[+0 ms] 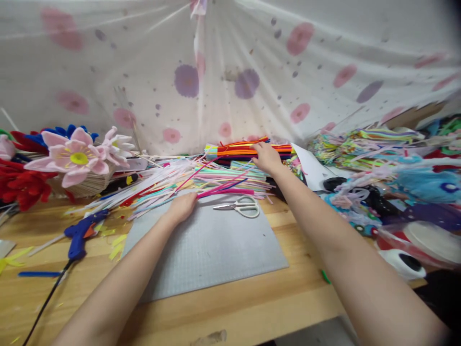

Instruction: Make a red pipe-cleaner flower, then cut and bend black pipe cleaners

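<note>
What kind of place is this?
It looks like a handicraft workspace: colourful craft stems lie heaped across a wooden table, a blue glue gun rests to the left, and beyond it is a handmade-looking pink flower.

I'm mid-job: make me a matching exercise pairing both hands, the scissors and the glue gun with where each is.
1. left hand
2. right hand
3. scissors
4. glue gun

A. lying on the gray mat
B. at the red and orange stems
C. on the table, left of the mat
D. at the pink stems' ends

Pairs: 1-D, 2-B, 3-A, 4-C
</note>
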A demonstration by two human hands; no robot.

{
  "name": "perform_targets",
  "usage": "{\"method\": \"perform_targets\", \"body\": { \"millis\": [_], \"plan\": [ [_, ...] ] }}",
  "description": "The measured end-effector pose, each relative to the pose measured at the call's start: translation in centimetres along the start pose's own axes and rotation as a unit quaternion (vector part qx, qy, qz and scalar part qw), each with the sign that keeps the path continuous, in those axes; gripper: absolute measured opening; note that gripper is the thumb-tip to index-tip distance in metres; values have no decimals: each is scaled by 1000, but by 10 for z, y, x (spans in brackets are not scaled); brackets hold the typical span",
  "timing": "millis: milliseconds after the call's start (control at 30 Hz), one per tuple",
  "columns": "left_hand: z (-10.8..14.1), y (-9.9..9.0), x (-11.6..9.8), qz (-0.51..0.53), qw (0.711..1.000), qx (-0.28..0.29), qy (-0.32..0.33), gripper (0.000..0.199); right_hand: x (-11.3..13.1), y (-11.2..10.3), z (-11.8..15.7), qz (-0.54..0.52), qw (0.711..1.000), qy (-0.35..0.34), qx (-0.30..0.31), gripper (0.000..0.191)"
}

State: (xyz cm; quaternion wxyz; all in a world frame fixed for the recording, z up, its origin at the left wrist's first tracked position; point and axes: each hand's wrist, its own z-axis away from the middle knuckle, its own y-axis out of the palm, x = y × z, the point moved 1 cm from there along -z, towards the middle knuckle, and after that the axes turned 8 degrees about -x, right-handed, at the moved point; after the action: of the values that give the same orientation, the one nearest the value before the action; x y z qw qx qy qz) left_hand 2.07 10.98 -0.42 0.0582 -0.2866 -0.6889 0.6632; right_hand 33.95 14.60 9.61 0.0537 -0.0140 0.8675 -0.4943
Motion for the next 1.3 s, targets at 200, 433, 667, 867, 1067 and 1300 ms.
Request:
{"method": "perform_targets", "body": {
  "millis": [200,433,667,867,1067,1300],
  "plan": [
    [-36,11,-23,-49,999,2,21,29,-12,35,-34,21,996,-30,79,68],
    [-43,11,-51,-83,993,-89,4,29,-22,26,-41,74,995,-34,54,51],
    [-38,33,-84,-7,989,-20,146,27,-48,-35,-76,83,994,31,66,58],
    [-66,50,-95,22,996,-35,80,35,-31,-36,-62,-79,938,-27,337,67],
    [-48,37,-84,177,972,-147,40,19,-7,-17,-15,-242,843,-4,481,58],
    [-38,-3,-58,672,644,-194,-310,14,-15,-24,19,-349,761,108,536,57]
  ]
}}
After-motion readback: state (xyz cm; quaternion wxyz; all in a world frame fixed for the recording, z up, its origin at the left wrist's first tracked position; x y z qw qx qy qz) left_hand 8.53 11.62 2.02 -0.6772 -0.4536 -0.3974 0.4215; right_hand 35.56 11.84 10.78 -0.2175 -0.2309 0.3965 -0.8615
